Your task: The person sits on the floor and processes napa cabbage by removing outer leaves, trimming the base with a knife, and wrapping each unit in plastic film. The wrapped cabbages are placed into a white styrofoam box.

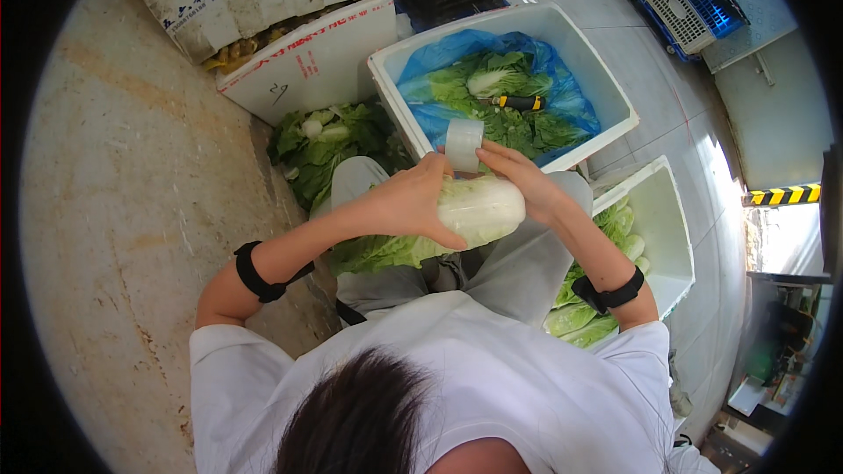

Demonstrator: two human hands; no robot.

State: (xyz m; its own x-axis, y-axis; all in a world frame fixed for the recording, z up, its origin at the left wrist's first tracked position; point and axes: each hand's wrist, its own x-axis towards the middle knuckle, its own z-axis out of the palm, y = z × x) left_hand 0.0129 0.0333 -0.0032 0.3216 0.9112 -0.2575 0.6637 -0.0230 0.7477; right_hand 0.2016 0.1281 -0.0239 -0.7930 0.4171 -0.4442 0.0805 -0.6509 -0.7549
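I see one Chinese cabbage [483, 206] held over the lap, its long axis nearly level: the white base points to 3 o'clock, the leafy end to about 8, where the forearm covers part of it. The left hand [411, 202] clasps it, thumb spread along the near side; its other fingers are mostly hidden behind.

One clear tape roll [464, 145] stands just off the cabbage's 12 o'clock side. The right hand [531, 184] has its fingertips at the roll's right edge and its palm beside the white base; I cannot tell how firmly those fingers pinch, since the thumb is hidden.

At 1 o'clock I have one white foam box [597, 143] lined with one blue bag [549, 61]; on the greens inside lies one yellow-and-black handle [520, 103], pointing to 3, its far end hard to make out. At 4 o'clock a second foam box [672, 254] holds several cabbages [628, 246], too overlapped to count and partly covered by the right arm. At 10 o'clock, one heap of loose leaves [325, 140] lies partly behind the knee.
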